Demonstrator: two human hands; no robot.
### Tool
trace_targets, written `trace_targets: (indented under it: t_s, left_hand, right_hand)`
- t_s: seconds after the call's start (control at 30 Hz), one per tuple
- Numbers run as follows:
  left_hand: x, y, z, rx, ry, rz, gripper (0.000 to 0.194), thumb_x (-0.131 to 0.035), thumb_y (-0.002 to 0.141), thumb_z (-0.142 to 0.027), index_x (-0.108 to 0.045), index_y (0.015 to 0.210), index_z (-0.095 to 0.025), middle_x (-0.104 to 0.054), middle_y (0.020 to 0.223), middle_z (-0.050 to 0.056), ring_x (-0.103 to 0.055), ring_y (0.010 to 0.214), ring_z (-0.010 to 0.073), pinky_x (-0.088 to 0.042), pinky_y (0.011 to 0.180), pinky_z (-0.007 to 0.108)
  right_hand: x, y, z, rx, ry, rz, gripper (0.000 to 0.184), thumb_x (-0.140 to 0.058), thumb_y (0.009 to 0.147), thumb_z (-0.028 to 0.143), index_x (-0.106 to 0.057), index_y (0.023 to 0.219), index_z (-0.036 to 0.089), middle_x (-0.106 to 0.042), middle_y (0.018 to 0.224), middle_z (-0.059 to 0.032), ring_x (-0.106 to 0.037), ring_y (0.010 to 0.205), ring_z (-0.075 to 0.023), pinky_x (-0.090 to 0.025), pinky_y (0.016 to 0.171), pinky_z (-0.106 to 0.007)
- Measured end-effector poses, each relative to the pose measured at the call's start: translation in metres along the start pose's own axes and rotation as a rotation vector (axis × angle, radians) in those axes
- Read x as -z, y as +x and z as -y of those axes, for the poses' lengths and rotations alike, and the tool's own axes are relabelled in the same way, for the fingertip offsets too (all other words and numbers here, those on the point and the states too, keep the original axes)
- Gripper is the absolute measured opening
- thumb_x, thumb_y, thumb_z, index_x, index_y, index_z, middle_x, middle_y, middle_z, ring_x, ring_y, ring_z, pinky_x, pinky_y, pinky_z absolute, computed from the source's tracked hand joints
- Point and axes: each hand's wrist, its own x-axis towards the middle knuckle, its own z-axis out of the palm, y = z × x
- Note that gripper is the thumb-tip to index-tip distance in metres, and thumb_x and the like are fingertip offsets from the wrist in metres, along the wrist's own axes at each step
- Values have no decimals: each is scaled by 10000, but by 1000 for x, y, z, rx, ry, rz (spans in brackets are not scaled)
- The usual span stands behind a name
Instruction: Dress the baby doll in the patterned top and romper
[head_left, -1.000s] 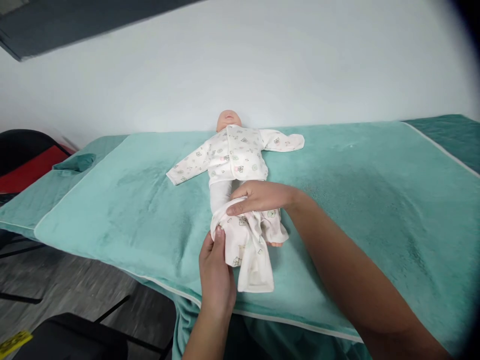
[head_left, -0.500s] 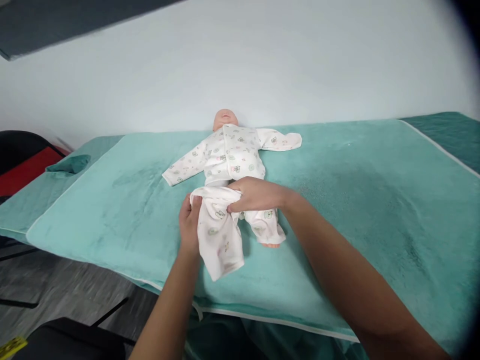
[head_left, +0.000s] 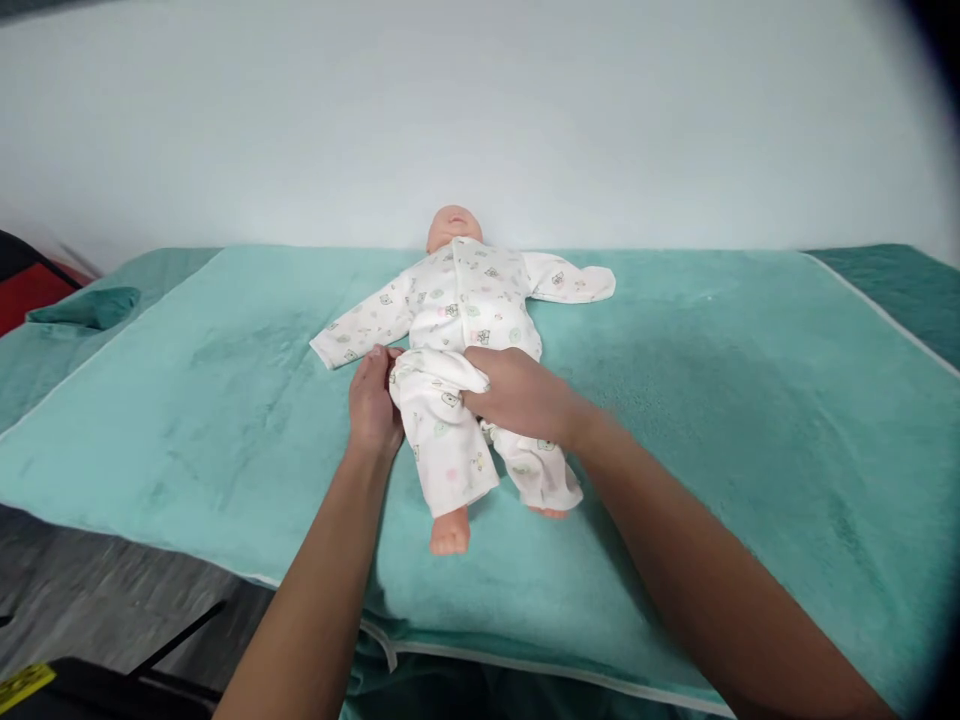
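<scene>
The doll (head_left: 452, 230) lay face up on the green cover (head_left: 697, 450), its head at the far edge by the white wall (head_left: 480, 120). The printed trousers (head_left: 450, 450) sat around both legs, just below the top (head_left: 480, 300), with the left foot (head_left: 450, 532) poking out at the near end. The right hand (head_left: 525, 392) pinched the waistband between thumb and fingers; the left hand (head_left: 373, 400) touched its left side, fingertips partly hidden, so its grip could not be told.
</scene>
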Motion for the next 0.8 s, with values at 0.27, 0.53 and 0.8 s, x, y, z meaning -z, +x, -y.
trace_targets:
  t_s: [0.27, 0.53, 0.8]
  left_hand:
    - [25, -5, -7, 97, 232, 299, 362, -791, 690, -280, -670, 1020, -197, -619, 856, 2, -535, 693, 114, -416, 612, 227]
    - [-9, -10, -43, -255, 932, 513, 589, -688, 736, -192, -550, 1304, -262, -471, 1210, 69, -507, 1111, 218, -467, 939, 353]
    - [-35, -10, -44, -411, 1294, 420, 392, -566, 885, -239, -564, 1277, -244, -491, 1200, 110, -561, 1071, 279, -503, 866, 426]
  right_hand:
    - [31, -9, -17, 20, -2, -428, 257, -574, 930, 476, -569, 889, 223, -630, 885, -29, -561, 802, -185, -395, 708, -308]
    - [6, 6, -28, 88, -635, -350, 174, -624, 917, 258, -567, 1065, 187, -598, 1155, -134, -516, 1027, -287, -375, 707, -333]
    - [7, 15, -27, -42, -468, -487, 267, -377, 1035, 335, -573, 913, 200, -644, 826, -73, -548, 732, -209, -258, 630, -325]
